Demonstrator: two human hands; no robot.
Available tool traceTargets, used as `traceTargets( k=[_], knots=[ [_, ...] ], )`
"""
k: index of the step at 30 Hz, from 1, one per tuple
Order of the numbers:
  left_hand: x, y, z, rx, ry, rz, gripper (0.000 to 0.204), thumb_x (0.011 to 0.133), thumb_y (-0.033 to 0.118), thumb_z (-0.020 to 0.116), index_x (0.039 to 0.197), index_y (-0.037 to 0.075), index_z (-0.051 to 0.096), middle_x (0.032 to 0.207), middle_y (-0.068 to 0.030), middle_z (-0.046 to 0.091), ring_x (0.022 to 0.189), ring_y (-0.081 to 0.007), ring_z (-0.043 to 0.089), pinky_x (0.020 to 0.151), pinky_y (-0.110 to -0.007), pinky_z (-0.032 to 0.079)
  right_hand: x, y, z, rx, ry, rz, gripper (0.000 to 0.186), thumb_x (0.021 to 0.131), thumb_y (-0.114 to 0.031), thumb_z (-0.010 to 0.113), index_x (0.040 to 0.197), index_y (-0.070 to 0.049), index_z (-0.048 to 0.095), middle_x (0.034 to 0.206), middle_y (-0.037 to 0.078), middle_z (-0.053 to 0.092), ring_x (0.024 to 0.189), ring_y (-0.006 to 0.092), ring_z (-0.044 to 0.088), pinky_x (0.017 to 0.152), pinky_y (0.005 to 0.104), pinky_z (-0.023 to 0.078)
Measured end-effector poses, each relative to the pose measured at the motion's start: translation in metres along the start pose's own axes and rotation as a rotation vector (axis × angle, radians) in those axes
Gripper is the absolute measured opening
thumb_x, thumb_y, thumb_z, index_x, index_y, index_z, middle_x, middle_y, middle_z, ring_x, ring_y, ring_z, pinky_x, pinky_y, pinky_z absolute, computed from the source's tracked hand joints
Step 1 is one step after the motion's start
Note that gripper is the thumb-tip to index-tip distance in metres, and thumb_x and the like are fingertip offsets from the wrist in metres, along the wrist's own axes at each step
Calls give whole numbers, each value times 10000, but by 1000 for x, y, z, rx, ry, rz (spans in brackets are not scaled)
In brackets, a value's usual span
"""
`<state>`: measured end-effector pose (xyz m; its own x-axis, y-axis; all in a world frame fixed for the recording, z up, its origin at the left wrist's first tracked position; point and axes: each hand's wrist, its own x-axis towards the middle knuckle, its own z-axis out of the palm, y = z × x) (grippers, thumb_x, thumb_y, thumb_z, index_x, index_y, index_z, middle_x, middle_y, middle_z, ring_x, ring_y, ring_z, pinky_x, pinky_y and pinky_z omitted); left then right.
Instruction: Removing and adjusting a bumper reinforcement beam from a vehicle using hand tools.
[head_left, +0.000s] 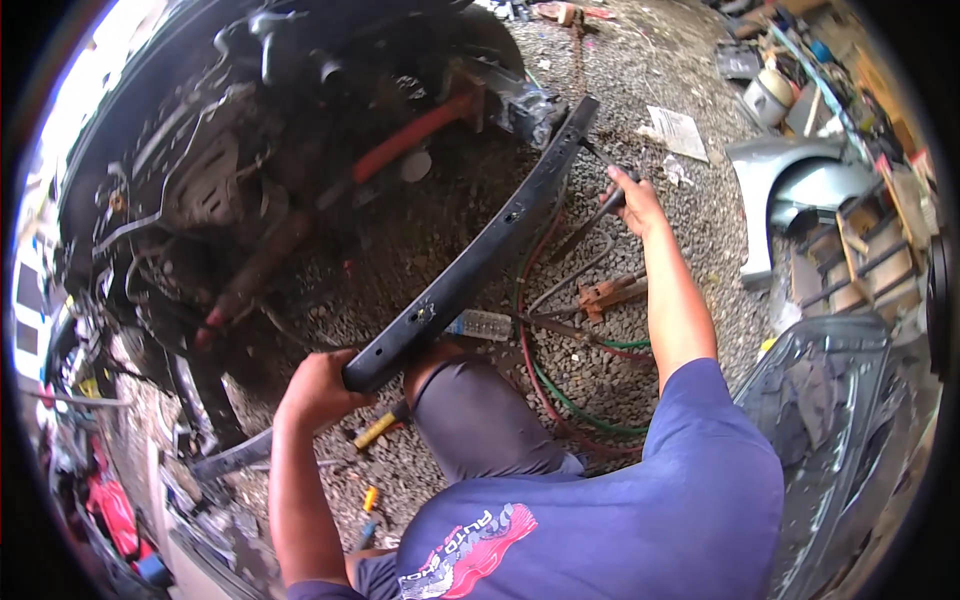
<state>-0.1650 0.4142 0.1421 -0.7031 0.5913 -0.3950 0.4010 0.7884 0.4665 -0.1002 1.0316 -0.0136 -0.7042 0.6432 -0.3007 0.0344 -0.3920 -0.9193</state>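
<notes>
Black bar [469, 266]: end in left hand [322, 388], right hand [636, 202] beside.

Decent room over the gravel [710, 235] right of the right hand [634, 200], tbh. Going left, the long black bar [470, 262] blocks you, and hoses [612, 429] clutter its near right.

A paper sheet [677, 133] lies on gravel [625, 75] near a silver fender [757, 195], well apart from a plastic bottle [482, 325].

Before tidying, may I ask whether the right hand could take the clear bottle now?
Probably not: the right hand holds a tool, though the dark bar leaves the clear bottle mostly uncovered.
</notes>
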Motion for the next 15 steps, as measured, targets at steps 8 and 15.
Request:
traceTargets(
  k=[8, 15],
  knots=[
    [6, 8, 6, 81, -18, -20, 615, 636, 255, 945, 1189, 43, 781, 1003, -196, 796, 948, -313, 779, 913, -422, 580, -9, -2, 3, -877, 440, -432, 518, 843, -295, 908, 1173, -58, 587, 895, 91, 709, 863, 292, 743, 785, 459, 580],
    [5, 18, 7, 132, -36, -49, 634, 647, 287, 953, 1211, 55, 779, 1036, -182, 802, 989, -301, 779, 951, -427, 576, -16, -32, -2, -148, 28, 79, 159, 945, -147, 778, 947, -34, 666, 790, 59, 708, 686, 192, 744, 580, 369, 645]
  ],
)
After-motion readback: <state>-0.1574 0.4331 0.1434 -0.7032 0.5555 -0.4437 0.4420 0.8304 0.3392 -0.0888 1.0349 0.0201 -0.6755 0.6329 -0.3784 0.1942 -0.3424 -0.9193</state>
